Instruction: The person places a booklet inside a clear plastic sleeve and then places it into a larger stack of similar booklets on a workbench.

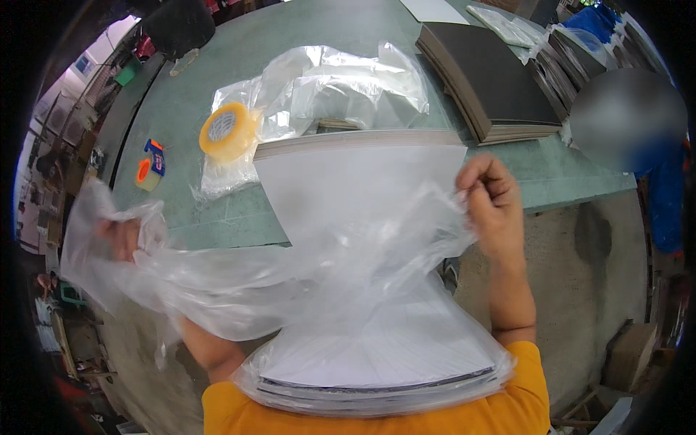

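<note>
A thick stack of white-faced boards (355,168) leans with its far end on the table edge and its near end against my body. A clear plastic bag (239,290) covers the near part, its loose film spread across the middle. My right hand (494,203) pinches the film beside the stack's right side. Out to the left, my left hand (122,238) is partly veiled by the bag's gathered film; its fingers look curled round the plastic, though blurred.
On the green table (239,221) lie a wide tape roll (228,130), a small tape dispenser (150,167) and crumpled clear bags (326,83). A dark-topped board stack (493,80) sits farther right. Someone in blue (663,196) is at the right, near plastic-wrapped stacks (569,58).
</note>
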{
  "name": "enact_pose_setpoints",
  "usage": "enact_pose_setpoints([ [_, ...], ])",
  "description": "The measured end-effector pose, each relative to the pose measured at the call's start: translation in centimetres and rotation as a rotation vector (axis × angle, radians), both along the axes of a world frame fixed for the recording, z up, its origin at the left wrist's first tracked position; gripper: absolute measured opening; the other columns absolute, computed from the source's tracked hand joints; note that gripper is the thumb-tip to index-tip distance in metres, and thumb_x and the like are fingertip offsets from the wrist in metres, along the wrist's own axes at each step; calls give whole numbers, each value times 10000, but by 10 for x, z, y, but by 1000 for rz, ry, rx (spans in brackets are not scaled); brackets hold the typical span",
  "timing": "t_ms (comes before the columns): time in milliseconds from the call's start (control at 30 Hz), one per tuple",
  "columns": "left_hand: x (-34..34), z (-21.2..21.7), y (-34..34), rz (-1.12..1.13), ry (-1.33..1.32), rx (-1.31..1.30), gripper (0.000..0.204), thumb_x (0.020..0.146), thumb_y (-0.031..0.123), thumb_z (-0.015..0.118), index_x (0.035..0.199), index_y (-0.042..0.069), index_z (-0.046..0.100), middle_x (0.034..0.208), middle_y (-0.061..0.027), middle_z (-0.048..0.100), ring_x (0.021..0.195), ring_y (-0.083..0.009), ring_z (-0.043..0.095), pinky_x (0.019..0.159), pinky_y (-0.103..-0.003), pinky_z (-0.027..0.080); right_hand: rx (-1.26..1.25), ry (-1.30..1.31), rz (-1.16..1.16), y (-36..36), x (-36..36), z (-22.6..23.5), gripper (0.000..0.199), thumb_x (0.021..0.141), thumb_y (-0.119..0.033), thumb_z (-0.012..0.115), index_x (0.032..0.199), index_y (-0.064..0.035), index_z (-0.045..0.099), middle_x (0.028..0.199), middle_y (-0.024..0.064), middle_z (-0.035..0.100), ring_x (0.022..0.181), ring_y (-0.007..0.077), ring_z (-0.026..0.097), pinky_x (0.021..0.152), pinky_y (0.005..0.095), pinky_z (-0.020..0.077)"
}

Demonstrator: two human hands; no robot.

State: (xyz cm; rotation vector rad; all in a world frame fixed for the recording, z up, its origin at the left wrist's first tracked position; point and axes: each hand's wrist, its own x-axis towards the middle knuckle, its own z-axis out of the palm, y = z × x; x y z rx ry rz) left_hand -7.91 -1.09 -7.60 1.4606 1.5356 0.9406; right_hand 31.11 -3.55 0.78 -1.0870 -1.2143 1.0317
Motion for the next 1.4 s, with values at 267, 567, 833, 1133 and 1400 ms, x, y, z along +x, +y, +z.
enact_pose_setpoints([
  [267, -34, -11, -53, 243, 260, 426, 171, 731, 210, 578, 788, 50, 562, 703, -44, 564, 680, -135, 516, 595, -246, 398, -79, -65, 204, 7, -21, -16, 145, 731, 40, 360, 761, -29, 485, 702, -6, 466, 616, 48, 406, 558, 182, 339],
  [567, 140, 95, -48, -923, 1174, 186, 221, 659, 114, 607, 852, 34, 536, 768, -101, 589, 789, -220, 571, 662, -326, 440, 119, -237, 347, 5, -51, 21, 155, 731, 67, 371, 792, -6, 493, 726, 42, 517, 622, 75, 455, 566, 205, 382],
  [833, 130, 33, -4, -1190, 854, 114, 269, 630, 55, 584, 890, 46, 515, 721, -137, 573, 736, -307, 568, 600, -389, 439, 640, -585, -398, 1, 8, 34, 127, 720, 61, 445, 795, -21, 506, 797, 54, 505, 685, 111, 475, 620, 227, 389],
  [1133, 120, 100, 8, -1108, 240, 18, 231, 743, 91, 613, 948, 32, 523, 694, -149, 568, 697, -224, 583, 553, -302, 429, 194, -267, 718, 0, -19, 10, 150, 737, -77, 548, 874, -22, 574, 953, 146, 547, 940, 250, 512, 898, 407, 351],
  [1400, 111, 105, 22, -1586, -329, -342, 248, 773, 96, 606, 965, -46, 540, 777, -103, 610, 665, -117, 553, 615, -244, 422, 72, -64, 1416, 2, -28, -10, 247, 820, -231, 541, 870, 10, 561, 758, 100, 580, 718, 221, 553, 688, 335, 422],
])
